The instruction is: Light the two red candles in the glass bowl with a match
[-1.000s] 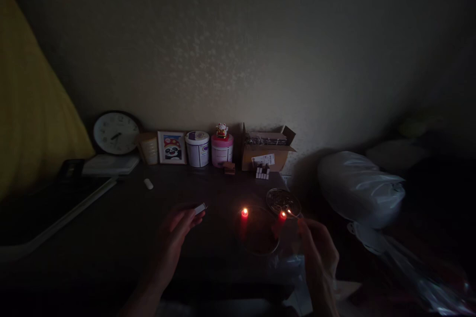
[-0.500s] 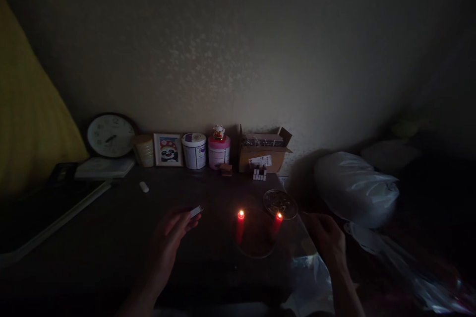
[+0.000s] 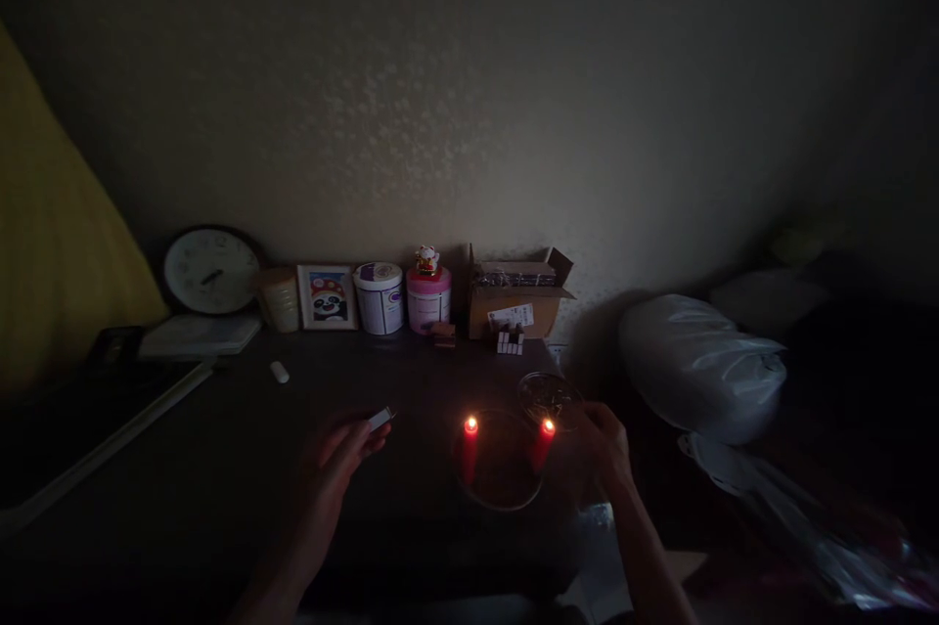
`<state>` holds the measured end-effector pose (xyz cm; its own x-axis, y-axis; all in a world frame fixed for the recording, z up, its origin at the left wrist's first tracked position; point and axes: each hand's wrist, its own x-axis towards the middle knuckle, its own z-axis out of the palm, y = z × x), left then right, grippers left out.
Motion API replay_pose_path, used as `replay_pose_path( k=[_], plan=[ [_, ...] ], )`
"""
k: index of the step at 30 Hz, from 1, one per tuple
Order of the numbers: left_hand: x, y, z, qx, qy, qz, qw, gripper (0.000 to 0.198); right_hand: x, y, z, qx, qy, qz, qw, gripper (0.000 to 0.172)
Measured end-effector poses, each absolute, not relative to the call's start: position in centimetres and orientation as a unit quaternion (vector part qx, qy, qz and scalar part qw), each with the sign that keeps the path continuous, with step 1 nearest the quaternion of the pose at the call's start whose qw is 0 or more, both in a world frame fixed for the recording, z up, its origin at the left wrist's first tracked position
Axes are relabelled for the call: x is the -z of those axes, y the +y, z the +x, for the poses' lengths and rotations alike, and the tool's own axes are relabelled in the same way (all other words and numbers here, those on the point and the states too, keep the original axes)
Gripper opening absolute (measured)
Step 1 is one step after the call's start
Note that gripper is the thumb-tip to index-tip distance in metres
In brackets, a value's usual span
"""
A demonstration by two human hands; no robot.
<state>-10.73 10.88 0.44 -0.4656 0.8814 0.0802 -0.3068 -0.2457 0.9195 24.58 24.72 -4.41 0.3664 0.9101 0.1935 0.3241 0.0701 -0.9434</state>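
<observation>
Beside the right hand (image 3: 603,444), its grip unclear in the dark, a lit candle (image 3: 544,446) and its twin (image 3: 469,451) stand in a wax-catching dish (image 3: 499,506); the left hand (image 3: 334,454) pinches a small box (image 3: 380,419) clear of the flames.

The left candle (image 3: 470,454) and right candle (image 3: 543,447) are red with orange-yellow flames, in front of the brown, white-labelled cardboard box (image 3: 517,304). Left of the box stand a pink tub (image 3: 428,302), a white tub (image 3: 379,299) with purple print, a picture (image 3: 327,296) of a black-and-white panda in a red cap on blue, and a white-faced, dark-rimmed clock (image 3: 211,270). Right of the box lies a white bag (image 3: 696,366). The small case (image 3: 380,419) is whitish and the bench (image 3: 220,449) dark.
</observation>
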Motion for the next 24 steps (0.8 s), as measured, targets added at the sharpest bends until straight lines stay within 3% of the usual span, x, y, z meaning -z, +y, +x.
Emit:
replay_pose_path(
  k=[7, 16, 20, 24],
  plan=[
    [-0.3, 10.7, -10.9, -0.714, 0.466, 0.329, 0.407, 0.037, 4.9, 27.4, 23.3, -0.287, -0.515, -0.634, 0.501, 0.013],
    [0.3, 10.2, -11.4, -0.687, 0.486, 0.343, 0.418, 0.038, 4.1, 23.1, 23.8, -0.247, -0.449, -0.609, 0.606, 0.048],
    [0.2, 9.1, -10.9, -0.661, 0.511, 0.336, 0.435, 0.040, 4.5, 15.5, 21.5, -0.248, -0.465, -0.586, 0.615, 0.042],
    [0.2, 7.6, -9.7, -0.613, 0.559, 0.318, 0.458, 0.057, 5.3, 9.6, 15.9, -0.301, -0.622, -0.426, 0.584, 0.039]
  ],
)
